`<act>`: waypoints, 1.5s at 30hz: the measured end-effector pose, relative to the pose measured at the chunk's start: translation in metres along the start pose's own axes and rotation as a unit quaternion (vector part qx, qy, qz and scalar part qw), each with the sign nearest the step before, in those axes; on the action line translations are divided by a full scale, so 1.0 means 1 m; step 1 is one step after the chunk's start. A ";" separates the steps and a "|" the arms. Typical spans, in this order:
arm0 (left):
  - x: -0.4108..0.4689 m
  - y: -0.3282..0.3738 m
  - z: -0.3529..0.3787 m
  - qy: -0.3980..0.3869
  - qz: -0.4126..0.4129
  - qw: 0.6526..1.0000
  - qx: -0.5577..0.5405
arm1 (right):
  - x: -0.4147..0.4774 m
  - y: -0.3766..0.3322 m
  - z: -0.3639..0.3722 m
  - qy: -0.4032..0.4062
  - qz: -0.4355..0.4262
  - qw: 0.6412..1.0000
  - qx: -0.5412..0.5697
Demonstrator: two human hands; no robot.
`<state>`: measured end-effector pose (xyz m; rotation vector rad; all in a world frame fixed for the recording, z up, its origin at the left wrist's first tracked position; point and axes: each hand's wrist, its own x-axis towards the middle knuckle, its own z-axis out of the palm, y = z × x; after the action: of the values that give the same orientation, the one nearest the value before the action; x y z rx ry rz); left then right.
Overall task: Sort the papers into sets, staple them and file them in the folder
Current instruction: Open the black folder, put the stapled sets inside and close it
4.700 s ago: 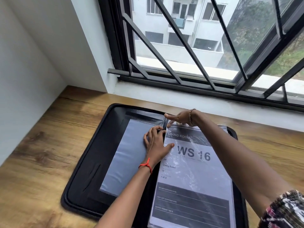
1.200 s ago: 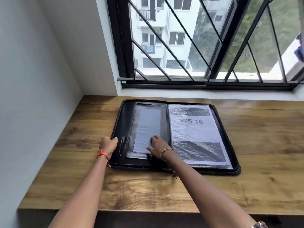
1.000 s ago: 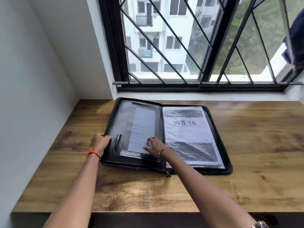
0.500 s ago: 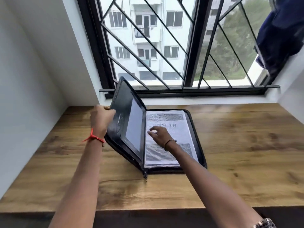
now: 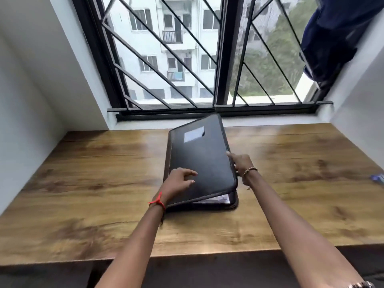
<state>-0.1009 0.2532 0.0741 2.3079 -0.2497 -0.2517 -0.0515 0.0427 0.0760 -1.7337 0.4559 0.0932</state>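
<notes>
Head view: folder cover nearly down, left hand spread on it, right hand pinching its right edge; lower evenly, keeping papers inside.

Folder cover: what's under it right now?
Only a sliver of papers shows through the gap at the near right corner. The black folder cover, nearly shut, hides the rest, including any print.

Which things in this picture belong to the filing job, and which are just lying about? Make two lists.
Job:
black zip-up folder, nearly closed
pale printed papers peeking from its gap

Lying about:
dark blue cloth hanging by the black-barred window
small blue-and-white object at the wooden table's right edge
</notes>
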 end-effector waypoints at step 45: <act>0.028 -0.093 0.016 0.011 0.034 0.996 0.087 | -0.111 0.109 0.206 0.035 0.268 0.899 0.346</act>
<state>-0.0692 0.2971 -0.0077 2.4663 -0.3514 -0.1758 -0.1536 0.2521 -0.0359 -0.8803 0.8919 0.2326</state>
